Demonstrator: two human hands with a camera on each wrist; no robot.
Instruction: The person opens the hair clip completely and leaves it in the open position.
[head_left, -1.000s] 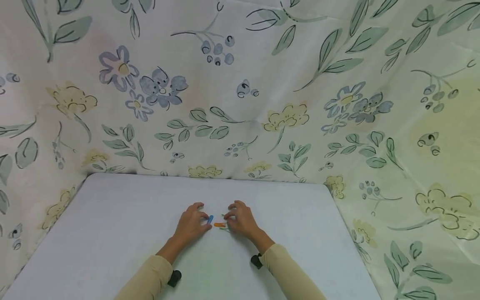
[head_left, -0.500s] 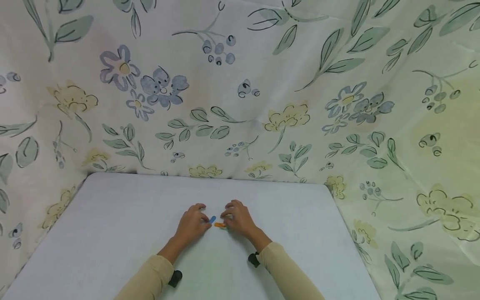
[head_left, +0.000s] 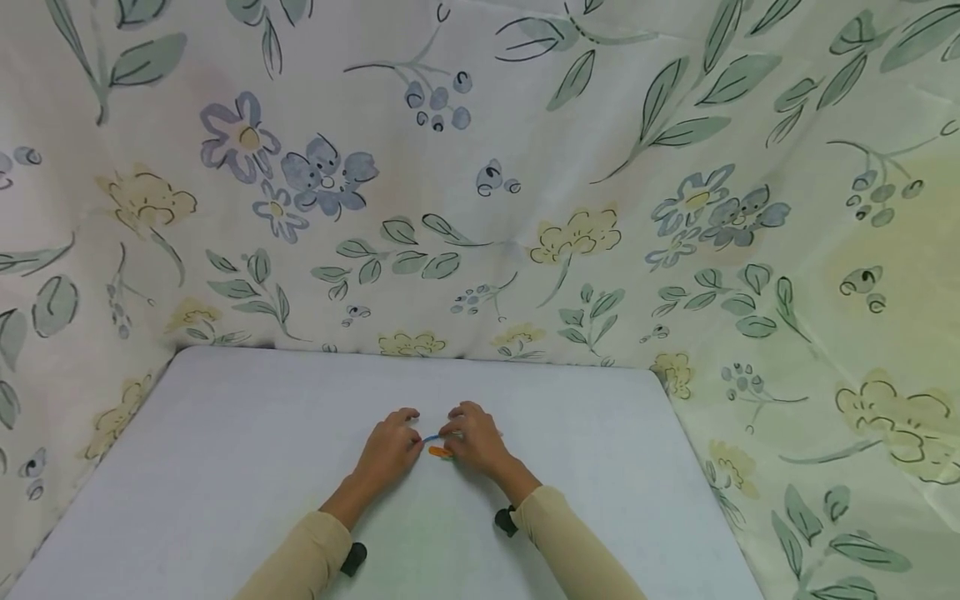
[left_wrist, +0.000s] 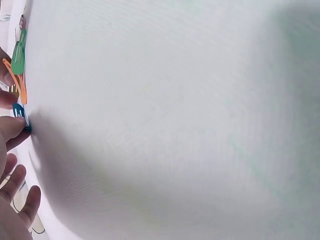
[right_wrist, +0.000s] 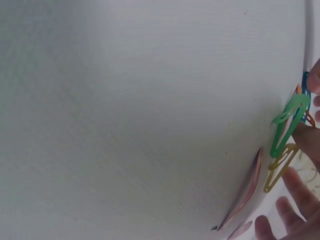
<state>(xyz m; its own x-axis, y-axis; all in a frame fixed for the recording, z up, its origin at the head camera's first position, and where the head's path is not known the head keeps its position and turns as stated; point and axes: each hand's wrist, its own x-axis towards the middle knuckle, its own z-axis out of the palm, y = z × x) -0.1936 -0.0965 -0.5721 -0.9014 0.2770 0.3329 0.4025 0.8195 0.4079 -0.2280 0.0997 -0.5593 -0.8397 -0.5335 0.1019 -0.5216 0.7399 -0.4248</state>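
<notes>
My left hand (head_left: pixel 390 447) pinches a blue snap hair clip (left_wrist: pixel 18 109) between thumb and finger. Opposite it, my right hand (head_left: pixel 477 439) pinches a yellow snap hair clip (right_wrist: pixel 272 176), whose end meets the blue one between the hands. An orange hair clip (head_left: pixel 439 452) lies just below the fingers in the head view. Beside it is a green hair clip (right_wrist: pixel 276 141), close to the right thumb and mostly hidden from the head camera. A pink hair clip (right_wrist: pixel 250 189) lies on the table near the right hand's fingers.
The white table (head_left: pixel 247 433) extends round both hands. Floral fabric (head_left: pixel 480 208) hangs behind it and at the sides. Dark wrist-camera mounts (head_left: pixel 354 558) sit under the beige sleeves (head_left: pixel 573 533).
The right hand has moved left, toward the left hand. The blue clip has tilted from steep to nearly level, and its far end has come to the right hand's fingertips.
</notes>
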